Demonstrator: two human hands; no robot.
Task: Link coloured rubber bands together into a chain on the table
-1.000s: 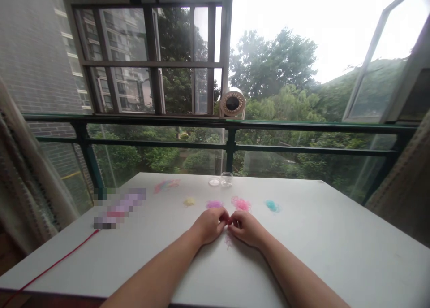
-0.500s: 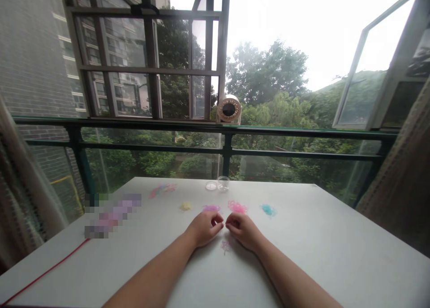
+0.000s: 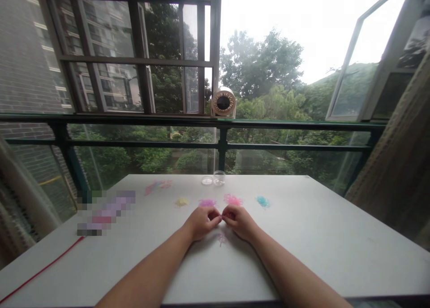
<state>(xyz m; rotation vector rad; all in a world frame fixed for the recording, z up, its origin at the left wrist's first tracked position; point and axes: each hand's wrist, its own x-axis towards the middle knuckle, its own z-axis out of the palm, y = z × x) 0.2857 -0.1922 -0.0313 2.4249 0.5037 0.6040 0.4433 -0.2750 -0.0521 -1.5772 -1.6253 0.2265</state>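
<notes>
My left hand [image 3: 204, 221] and my right hand [image 3: 239, 220] meet fingertip to fingertip above the white table [image 3: 302, 263]. Both are closed in a pinch; whatever lies between the fingertips is too small to name. Just below them is a small pinkish cluster of loops [image 3: 221, 239]. Right behind my left hand lies a purple pile of thin loops [image 3: 208, 202], and behind my right hand a pink pile [image 3: 233, 199]. A pale yellow pile [image 3: 182, 202] sits farther left, a turquoise pile [image 3: 263, 201] farther right.
A clear round container [image 3: 219, 178] and its lid [image 3: 207, 181] stand near the far edge. Multicoloured strands [image 3: 158, 186] lie at the back left. A blurred purple item [image 3: 107, 213] with a red cord [image 3: 43, 270] is at left. A small fan [image 3: 224, 102] stands by the railing.
The fingertips of my two hands have come together from a small gap. The whole view has shifted slightly; the piles and container look unmoved on the table.
</notes>
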